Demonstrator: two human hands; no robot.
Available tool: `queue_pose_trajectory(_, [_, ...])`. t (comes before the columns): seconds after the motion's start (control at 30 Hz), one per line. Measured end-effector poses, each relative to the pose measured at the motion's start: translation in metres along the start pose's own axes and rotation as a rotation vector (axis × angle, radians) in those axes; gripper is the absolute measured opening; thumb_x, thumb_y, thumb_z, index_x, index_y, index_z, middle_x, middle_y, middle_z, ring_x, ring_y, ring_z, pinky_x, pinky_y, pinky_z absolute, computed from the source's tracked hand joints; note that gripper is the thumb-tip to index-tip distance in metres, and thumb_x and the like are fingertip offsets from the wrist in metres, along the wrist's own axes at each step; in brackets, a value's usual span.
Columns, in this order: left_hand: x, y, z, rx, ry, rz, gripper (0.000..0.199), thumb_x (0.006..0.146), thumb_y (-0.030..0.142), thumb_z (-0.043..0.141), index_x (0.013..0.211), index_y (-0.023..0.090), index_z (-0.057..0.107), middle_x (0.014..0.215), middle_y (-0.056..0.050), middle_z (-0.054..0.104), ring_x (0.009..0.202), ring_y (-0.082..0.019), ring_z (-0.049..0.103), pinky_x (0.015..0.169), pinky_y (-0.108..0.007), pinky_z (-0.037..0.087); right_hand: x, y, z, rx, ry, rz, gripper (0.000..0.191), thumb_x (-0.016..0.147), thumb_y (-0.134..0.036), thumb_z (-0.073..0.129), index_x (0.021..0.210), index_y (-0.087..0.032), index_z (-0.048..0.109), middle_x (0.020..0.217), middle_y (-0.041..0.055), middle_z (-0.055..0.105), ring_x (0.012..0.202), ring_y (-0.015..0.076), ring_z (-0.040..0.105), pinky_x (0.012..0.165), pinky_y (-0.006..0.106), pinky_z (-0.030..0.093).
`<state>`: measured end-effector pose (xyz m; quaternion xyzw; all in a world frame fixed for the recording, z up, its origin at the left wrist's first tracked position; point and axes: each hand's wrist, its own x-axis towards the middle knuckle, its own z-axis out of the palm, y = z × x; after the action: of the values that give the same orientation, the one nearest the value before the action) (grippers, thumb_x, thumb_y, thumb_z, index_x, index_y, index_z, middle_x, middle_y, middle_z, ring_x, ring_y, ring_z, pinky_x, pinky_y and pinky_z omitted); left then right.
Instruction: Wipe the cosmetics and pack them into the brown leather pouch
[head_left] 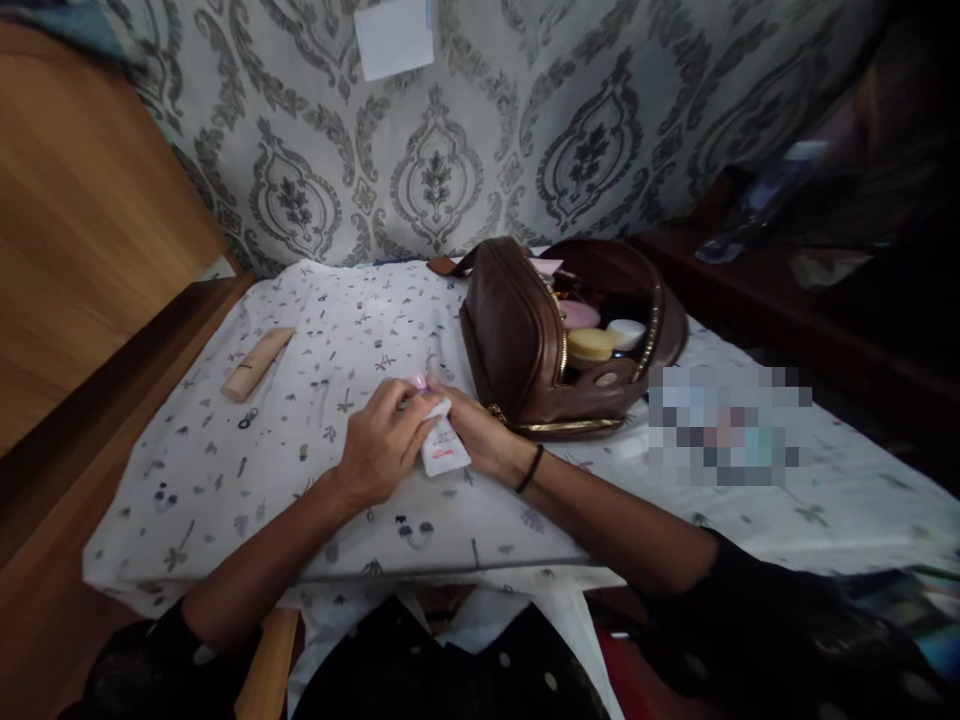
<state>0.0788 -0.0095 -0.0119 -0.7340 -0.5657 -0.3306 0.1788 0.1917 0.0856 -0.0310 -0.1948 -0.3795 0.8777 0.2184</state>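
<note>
A white squeeze tube (444, 450) with red print is between my two hands, low over the table near its front. My left hand (381, 440) has its fingers closed over the tube's upper part. From the other side my right hand (484, 432), with a dark band at the wrist, grips the same tube. A small pink cap (419, 382) shows at the fingertips; my fingers hide how it sits on the tube. Just beyond my right hand stands an open brown bag (506, 335). Inside are a yellow-lidded container (591, 346), a white round lid (626, 333) and a pink item (579, 314).
A beige tube (259, 364) lies at the left on the patterned white tablecloth (375, 310). Blurred-out items (727, 430) are at the right. A clear bottle (765, 200) lies beyond the right edge. Wooden panelling (97, 230) borders the left, patterned wallpaper (435, 160) the back.
</note>
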Motion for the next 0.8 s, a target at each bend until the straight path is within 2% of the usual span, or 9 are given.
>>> queue_pose_trajectory(0.17, [-0.010, 0.018, -0.002, -0.059, -0.135, 0.287, 0.024, 0.101, 0.020, 0.041, 0.107, 0.019, 0.064, 0.092, -0.005, 0.062, 0.082, -0.016, 0.059, 0.069, -0.026, 0.050, 0.002, -0.006, -0.005, 0.137, 0.031, 0.096, 0.041, 0.095, -0.055, 0.056, 0.088, -0.016, 0.066, 0.066, 0.0020, 0.068, 0.059, 0.0147, 0.064, 0.057, 0.025, 0.051])
queue_pose_trajectory(0.23, [-0.013, 0.018, -0.003, -0.059, -0.123, 0.327, 0.022, 0.100, 0.017, 0.043, 0.106, 0.018, 0.064, 0.091, -0.005, 0.062, 0.080, -0.015, 0.059, 0.067, -0.025, 0.050, 0.003, -0.007, -0.005, 0.167, 0.028, 0.109, 0.043, 0.096, -0.056, 0.053, 0.089, -0.015, 0.066, 0.068, 0.0030, 0.069, 0.060, 0.0148, 0.065, 0.058, 0.025, 0.052])
queue_pose_trajectory(0.27, [-0.013, 0.016, -0.004, -0.055, -0.104, 0.304, 0.020, 0.100, 0.018, 0.044, 0.107, 0.018, 0.063, 0.091, -0.005, 0.061, 0.081, -0.016, 0.060, 0.067, -0.025, 0.050, 0.003, -0.007, -0.005, 0.171, 0.021, 0.110, 0.043, 0.096, -0.055, 0.053, 0.090, -0.015, 0.066, 0.068, 0.0031, 0.069, 0.059, 0.0147, 0.064, 0.058, 0.025, 0.051])
queue_pose_trajectory(0.33, [-0.012, 0.009, -0.004, -0.066, -0.060, 0.186, 0.018, 0.100, 0.021, 0.045, 0.110, 0.019, 0.060, 0.094, -0.006, 0.062, 0.087, -0.017, 0.062, 0.073, -0.027, 0.052, 0.004, -0.006, -0.006, 0.168, 0.002, 0.107, 0.042, 0.095, -0.055, 0.055, 0.091, -0.015, 0.067, 0.067, 0.0024, 0.068, 0.057, 0.0145, 0.063, 0.056, 0.025, 0.051])
queue_pose_trajectory(0.4, [-0.009, 0.002, -0.005, -0.110, -0.028, 0.001, 0.017, 0.100, 0.025, 0.046, 0.112, 0.020, 0.057, 0.098, -0.006, 0.062, 0.093, -0.018, 0.063, 0.077, -0.029, 0.053, 0.005, -0.004, -0.007, 0.160, 0.002, 0.094, 0.040, 0.094, -0.054, 0.059, 0.091, -0.015, 0.068, 0.065, 0.0010, 0.067, 0.054, 0.0142, 0.061, 0.055, 0.025, 0.050])
queue_pose_trajectory(0.5, [-0.006, -0.004, -0.008, -0.206, -0.017, -0.285, 0.013, 0.098, 0.032, 0.049, 0.103, 0.020, 0.054, 0.091, -0.003, 0.061, 0.083, -0.018, 0.062, 0.074, -0.030, 0.051, 0.006, -0.002, -0.006, 0.149, 0.054, 0.045, 0.036, 0.091, -0.051, 0.064, 0.087, -0.016, 0.068, 0.059, -0.0013, 0.064, 0.049, 0.0131, 0.057, 0.053, 0.024, 0.047])
queue_pose_trajectory(0.6, [-0.005, 0.001, -0.013, -0.325, -0.116, -0.473, 0.020, 0.098, 0.040, 0.047, 0.091, 0.021, 0.052, 0.078, 0.000, 0.059, 0.071, -0.016, 0.058, 0.069, -0.030, 0.049, 0.004, -0.003, -0.002, 0.154, 0.125, -0.012, 0.036, 0.092, -0.050, 0.063, 0.085, -0.015, 0.068, 0.060, 0.0000, 0.065, 0.049, 0.0132, 0.056, 0.053, 0.024, 0.047])
queue_pose_trajectory(0.7, [-0.008, 0.007, -0.013, -0.496, -0.266, -0.564, 0.028, 0.098, 0.046, 0.045, 0.089, 0.020, 0.054, 0.076, 0.000, 0.061, 0.071, -0.017, 0.058, 0.068, -0.030, 0.048, 0.004, -0.004, 0.002, 0.157, 0.169, -0.080, 0.038, 0.092, -0.052, 0.060, 0.086, -0.015, 0.069, 0.065, 0.0029, 0.068, 0.055, 0.0147, 0.059, 0.057, 0.026, 0.048])
queue_pose_trajectory(0.8, [-0.008, 0.010, -0.010, -0.750, -0.384, -0.624, 0.031, 0.095, 0.049, 0.050, 0.094, 0.019, 0.058, 0.078, -0.001, 0.063, 0.073, -0.017, 0.058, 0.067, -0.029, 0.049, 0.002, -0.004, 0.005, 0.121, 0.189, -0.162, 0.045, 0.084, -0.060, 0.066, 0.086, -0.016, 0.069, 0.066, 0.0027, 0.067, 0.057, 0.0147, 0.058, 0.058, 0.026, 0.046])
